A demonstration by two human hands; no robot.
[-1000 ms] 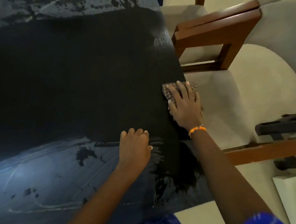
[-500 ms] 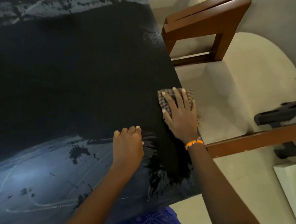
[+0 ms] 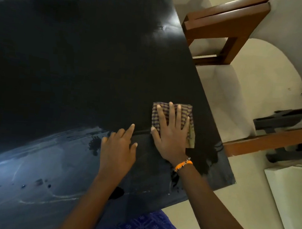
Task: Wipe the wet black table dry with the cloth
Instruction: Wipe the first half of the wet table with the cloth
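Observation:
The black table (image 3: 73, 66) fills the left and middle of the head view, with wet glare and droplets across its near part and far corner. A folded checked cloth (image 3: 190, 114) lies flat on it near the right edge. My right hand (image 3: 170, 133), with an orange band at the wrist, presses the cloth down with straight spread fingers. My left hand (image 3: 118, 148) rests on the table just left of the cloth, index finger stretched forward, holding nothing.
A wooden chair with pale cushions (image 3: 226, 33) stands close against the table's right edge. A second wooden chair rail (image 3: 273, 141) and a dark object (image 3: 278, 119) sit lower right. Pale floor (image 3: 248, 206) runs beside the table's near right corner.
My right hand has slid the cloth back from the table's right edge toward me and inward. My left hand's curled fingers have loosened, and its index finger now points forward.

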